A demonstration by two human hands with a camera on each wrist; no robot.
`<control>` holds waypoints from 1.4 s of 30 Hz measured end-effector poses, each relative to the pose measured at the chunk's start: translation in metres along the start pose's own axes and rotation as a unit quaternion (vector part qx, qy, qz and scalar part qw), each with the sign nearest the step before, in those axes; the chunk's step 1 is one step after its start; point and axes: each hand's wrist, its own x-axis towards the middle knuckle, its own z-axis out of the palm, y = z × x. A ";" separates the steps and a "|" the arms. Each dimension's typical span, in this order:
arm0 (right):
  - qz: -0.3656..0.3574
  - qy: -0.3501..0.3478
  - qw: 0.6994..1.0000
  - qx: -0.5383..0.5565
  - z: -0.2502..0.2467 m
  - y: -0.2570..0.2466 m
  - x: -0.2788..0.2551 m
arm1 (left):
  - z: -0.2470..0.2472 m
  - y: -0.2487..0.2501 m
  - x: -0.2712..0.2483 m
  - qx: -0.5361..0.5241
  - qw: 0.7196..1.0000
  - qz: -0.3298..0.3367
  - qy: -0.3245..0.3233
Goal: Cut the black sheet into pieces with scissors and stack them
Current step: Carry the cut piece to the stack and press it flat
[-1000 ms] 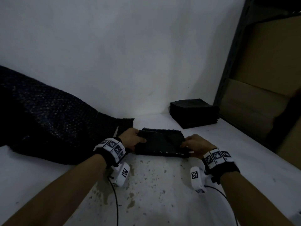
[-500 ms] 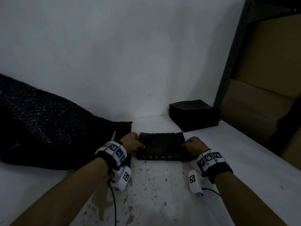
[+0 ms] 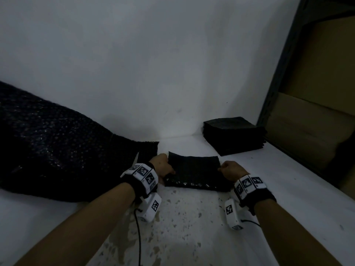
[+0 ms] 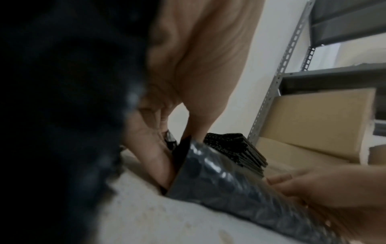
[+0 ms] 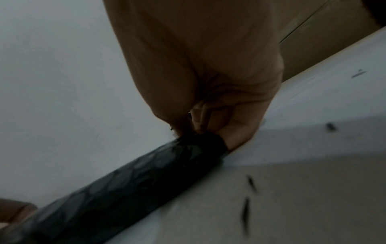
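Fingers of both hands pinch a cut black piece by its side edges, folded over on the table.
Cutting's done w/ this one; next, carry it to the stack at back right & square it up.

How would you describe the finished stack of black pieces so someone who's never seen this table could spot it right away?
Start at the grey metal shelving on the right and follow it down to the white table. The stack sits in that far corner by the wall. Unlike the single piece held between both hands, it is a thick, squared pile nobody touches.
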 end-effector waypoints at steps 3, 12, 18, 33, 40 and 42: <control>0.019 0.009 1.000 0.009 0.001 -0.003 -0.001 | 0.003 0.002 -0.001 0.041 0.999 0.011 0.027; -0.068 0.093 0.974 -0.197 0.002 -0.027 -0.038 | 0.004 0.008 -0.004 0.098 0.995 0.019 0.033; -0.160 -0.121 0.956 -0.214 0.019 -0.036 -0.045 | 0.002 0.014 -0.016 0.078 0.997 0.028 0.014; -0.152 -0.107 0.951 -0.247 0.023 -0.033 -0.044 | 0.000 0.021 -0.034 0.257 0.953 0.153 0.035; -0.126 -0.042 0.981 -0.140 0.013 -0.027 -0.034 | 0.010 0.025 -0.034 0.275 0.950 0.140 -0.052; -0.066 0.033 0.993 -0.096 0.007 -0.023 -0.027 | 0.008 0.027 -0.030 0.270 0.952 0.136 -0.048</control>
